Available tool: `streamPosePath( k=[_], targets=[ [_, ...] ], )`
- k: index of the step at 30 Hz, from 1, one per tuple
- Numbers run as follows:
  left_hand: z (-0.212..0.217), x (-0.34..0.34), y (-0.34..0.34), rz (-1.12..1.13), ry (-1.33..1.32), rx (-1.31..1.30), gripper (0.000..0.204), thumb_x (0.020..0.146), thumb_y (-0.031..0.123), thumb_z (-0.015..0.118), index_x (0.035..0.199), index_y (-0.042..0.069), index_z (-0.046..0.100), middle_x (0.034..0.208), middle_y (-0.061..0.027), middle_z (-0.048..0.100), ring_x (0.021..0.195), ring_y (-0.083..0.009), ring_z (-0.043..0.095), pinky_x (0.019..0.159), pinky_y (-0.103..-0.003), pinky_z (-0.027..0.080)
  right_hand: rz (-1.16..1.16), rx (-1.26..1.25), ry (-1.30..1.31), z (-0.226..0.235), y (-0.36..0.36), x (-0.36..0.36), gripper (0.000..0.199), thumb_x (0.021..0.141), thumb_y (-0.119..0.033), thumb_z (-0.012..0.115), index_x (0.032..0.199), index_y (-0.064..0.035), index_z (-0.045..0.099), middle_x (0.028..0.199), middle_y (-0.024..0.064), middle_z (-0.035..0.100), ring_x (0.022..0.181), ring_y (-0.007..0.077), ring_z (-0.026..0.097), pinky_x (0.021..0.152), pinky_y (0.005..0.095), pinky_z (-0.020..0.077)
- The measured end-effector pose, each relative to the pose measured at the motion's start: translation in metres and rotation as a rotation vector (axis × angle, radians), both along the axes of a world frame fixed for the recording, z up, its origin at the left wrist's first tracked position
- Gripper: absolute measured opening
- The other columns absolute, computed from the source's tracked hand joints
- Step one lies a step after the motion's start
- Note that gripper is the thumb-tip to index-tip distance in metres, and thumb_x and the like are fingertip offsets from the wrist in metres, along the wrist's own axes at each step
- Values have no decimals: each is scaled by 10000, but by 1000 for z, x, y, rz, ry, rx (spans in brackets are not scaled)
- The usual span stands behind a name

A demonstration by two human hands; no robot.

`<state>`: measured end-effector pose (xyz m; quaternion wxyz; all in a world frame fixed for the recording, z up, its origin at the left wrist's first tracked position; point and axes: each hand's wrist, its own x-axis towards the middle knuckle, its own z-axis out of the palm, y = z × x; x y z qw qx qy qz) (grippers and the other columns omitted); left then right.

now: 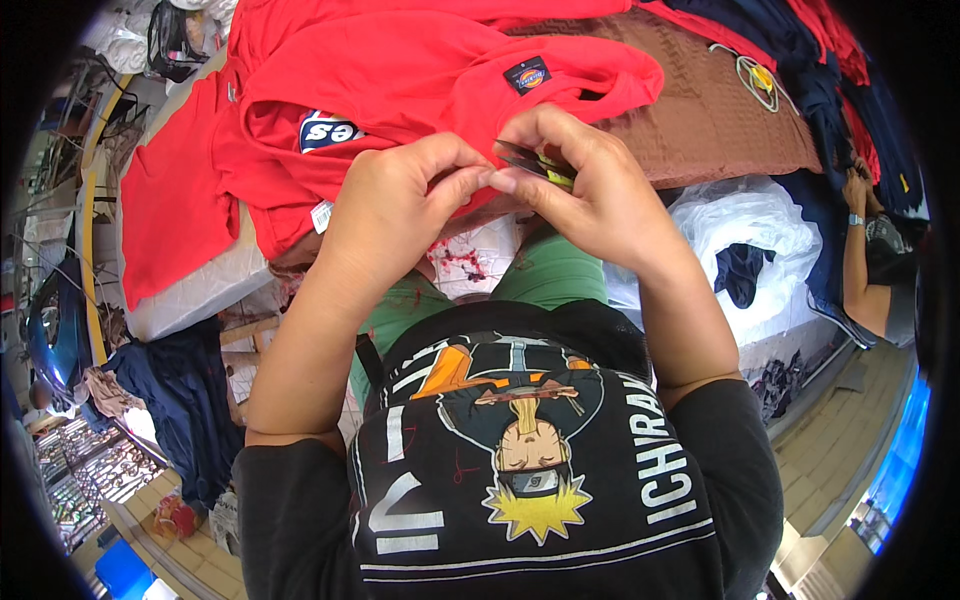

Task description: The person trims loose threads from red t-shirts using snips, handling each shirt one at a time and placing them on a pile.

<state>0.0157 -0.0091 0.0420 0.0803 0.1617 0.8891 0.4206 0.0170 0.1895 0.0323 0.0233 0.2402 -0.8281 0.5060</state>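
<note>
We are at a clothing stall or garment workshop: folded red shirts (pixel 400 70) with sewn labels are piled on a table (pixel 200 290), navy garments (pixel 800 50) lie stacked beside, and plastic bags (pixel 745 225) hold more clothes.

Bright daylight everywhere, soft and even, with no strong sun patches. Very vivid reds on the red shirt (pixel 400 70), almost glowing. Small dark shadows only under the left hand (pixel 390 215) and right hand (pixel 590 190), and in the folds of the cloth. A little white glare on the plastic bag (pixel 745 225), with its creases partly washed out. Sharp and clear in the middle. Round fisheye view, with black corners all around the rim. Bent and squeezed shapes near the edges, tiny and a bit blurry there. Blue glow at the lower right edge.
</note>
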Motion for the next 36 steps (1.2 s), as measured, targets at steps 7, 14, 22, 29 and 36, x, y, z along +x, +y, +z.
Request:
streamPosePath(
  k=[7,14,22,29,36],
  targets=[
    [-11,-4,-5,20,-49,289,171,927,171,620,907,2,602,796,-80,705,697,-100,652,629,-229,509,64,57,17,-2,16,-3,208,840,-169,678,958,-23,590,843,147,641,798,315,638,680,378,491],
    [-14,-4,-4,36,-2,278,196,925,187,620,912,-7,597,771,-103,706,686,-135,688,598,-247,523,129,62,69,-7,10,-4,125,857,-79,648,936,2,596,793,114,622,740,235,645,655,328,502],
    [-5,0,-4,42,-39,254,179,932,171,615,891,-3,596,844,-94,691,748,-120,639,682,-251,496,108,137,68,-1,4,-1,138,824,-132,672,905,-50,595,811,121,641,764,307,646,647,384,490],
    [51,0,-40,-512,479,358,458,977,369,509,674,33,581,849,-126,625,824,-192,561,721,-314,412,-9,106,157,1,23,-7,192,817,-114,672,974,-31,599,841,139,634,800,318,631,683,373,490],
    [30,22,-51,64,70,235,327,907,310,629,746,26,620,706,-82,599,695,-203,570,639,-328,432,-98,81,142,9,24,-6,202,840,-124,675,994,-14,605,898,127,661,821,273,647,735,347,495]
  ],
)
